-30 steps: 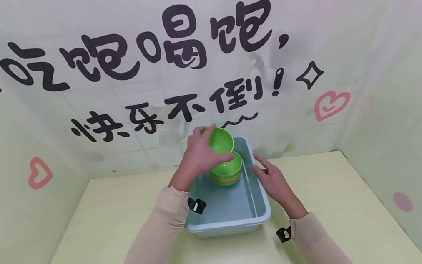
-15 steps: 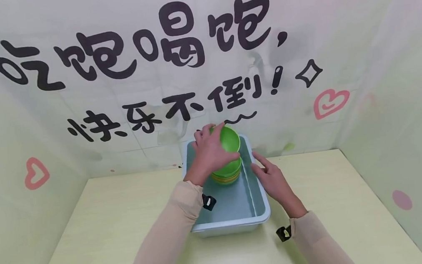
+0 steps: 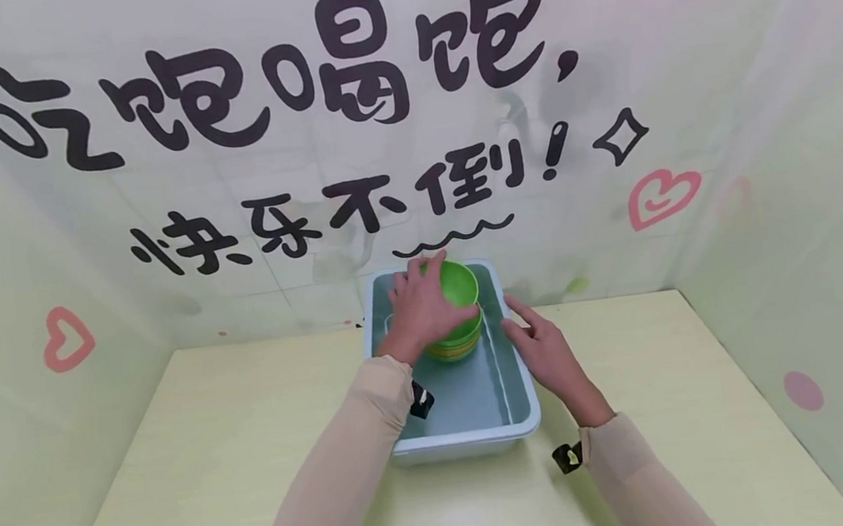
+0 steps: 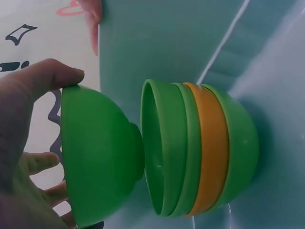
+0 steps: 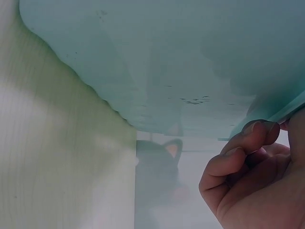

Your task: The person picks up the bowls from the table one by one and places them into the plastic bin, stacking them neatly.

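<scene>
My left hand (image 3: 424, 311) holds a green bowl (image 3: 459, 281) by its rim, thumb on one side and fingers on the other. The bowl (image 4: 102, 157) is over a stack of nested bowls (image 3: 461, 346), its foot right at the top bowl's mouth; I cannot tell if they touch. The stack has several green bowls and an orange bowl (image 4: 212, 148). It stands inside a light blue plastic tub (image 3: 474, 436), toward the back. My right hand (image 3: 550, 354) holds the tub's right rim; in the right wrist view its fingers (image 5: 233, 160) curl beneath the edge.
The tub stands on a pale wooden table (image 3: 257, 444), close to the back wall (image 3: 270, 167), which has black lettering and drawings. Side walls (image 3: 807, 279) flank the table. Part of the tub's floor shows in front of the stack.
My left hand has carried the green bowl rightward, over the stack, then slightly down. The right hand stays at the tub's rim. The head view has shifted slightly.
</scene>
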`<state>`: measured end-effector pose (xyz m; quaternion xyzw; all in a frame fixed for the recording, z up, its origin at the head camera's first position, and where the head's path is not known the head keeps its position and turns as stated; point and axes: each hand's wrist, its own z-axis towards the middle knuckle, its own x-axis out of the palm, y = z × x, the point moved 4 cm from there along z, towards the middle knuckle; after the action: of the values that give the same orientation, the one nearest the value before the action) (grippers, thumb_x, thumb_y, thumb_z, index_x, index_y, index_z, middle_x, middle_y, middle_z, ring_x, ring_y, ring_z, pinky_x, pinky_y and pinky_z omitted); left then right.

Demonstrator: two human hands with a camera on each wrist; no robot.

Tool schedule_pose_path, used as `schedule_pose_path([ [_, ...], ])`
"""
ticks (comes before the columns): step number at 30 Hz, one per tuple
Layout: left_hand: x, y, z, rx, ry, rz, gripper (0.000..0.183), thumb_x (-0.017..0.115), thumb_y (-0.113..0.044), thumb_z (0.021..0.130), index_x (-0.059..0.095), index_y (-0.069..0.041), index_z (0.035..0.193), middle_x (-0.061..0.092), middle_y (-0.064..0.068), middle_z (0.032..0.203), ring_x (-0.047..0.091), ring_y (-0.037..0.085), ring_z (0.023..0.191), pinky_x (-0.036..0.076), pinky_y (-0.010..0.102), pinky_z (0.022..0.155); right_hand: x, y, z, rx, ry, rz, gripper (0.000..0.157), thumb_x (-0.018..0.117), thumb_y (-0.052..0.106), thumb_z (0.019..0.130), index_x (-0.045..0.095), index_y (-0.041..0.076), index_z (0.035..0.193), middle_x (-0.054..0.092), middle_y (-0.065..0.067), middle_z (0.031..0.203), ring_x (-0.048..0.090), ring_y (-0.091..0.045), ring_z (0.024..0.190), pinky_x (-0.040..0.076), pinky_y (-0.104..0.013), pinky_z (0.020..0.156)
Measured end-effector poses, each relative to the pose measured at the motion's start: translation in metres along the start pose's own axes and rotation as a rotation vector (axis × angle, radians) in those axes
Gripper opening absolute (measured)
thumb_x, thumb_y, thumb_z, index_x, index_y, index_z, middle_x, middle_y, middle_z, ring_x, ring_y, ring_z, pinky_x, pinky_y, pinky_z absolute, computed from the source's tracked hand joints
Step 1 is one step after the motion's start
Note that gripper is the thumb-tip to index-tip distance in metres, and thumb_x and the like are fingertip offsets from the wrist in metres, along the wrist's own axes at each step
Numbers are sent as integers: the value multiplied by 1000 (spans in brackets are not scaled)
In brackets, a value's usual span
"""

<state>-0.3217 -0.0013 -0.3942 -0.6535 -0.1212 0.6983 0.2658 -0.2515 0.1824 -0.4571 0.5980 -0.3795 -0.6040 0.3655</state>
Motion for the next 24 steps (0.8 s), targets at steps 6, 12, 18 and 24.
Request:
schedule_pose_path([
  [6,8,5,1,37,54,15,102,81,-52,74,32,-27,160,34,13,155,38,39,130,40,62,106,0,1,0,2,-8,-6,55,50,38,106,40,22,158,68,-26,129,69,-36,115,55,-48,94],
  [12,13,8,1,36,81,72,97,81,-57,74,38,-25,156,36,12,153,41,38,128,44,59,103,1,1,1,-9,-4,-5,56,50,40,106,40,22,158,64,-25,136,68,-38,119,55,-50,96],
  [18,16,8,-1,39,117,81,93,82,-53,76,42,-21,153,37,14,152,42,39,127,45,57,101,1,1,2,7,3,5,59,50,45,105,39,23,159,59,-23,144,66,-37,122,55,-50,97],
  [24,17,9,-1,39,138,92,93,83,-52,76,43,-17,153,38,14,153,43,40,130,44,58,105,2,0,1,9,0,10,58,51,42,105,39,23,159,59,-22,144,66,-38,121,56,-49,97],
])
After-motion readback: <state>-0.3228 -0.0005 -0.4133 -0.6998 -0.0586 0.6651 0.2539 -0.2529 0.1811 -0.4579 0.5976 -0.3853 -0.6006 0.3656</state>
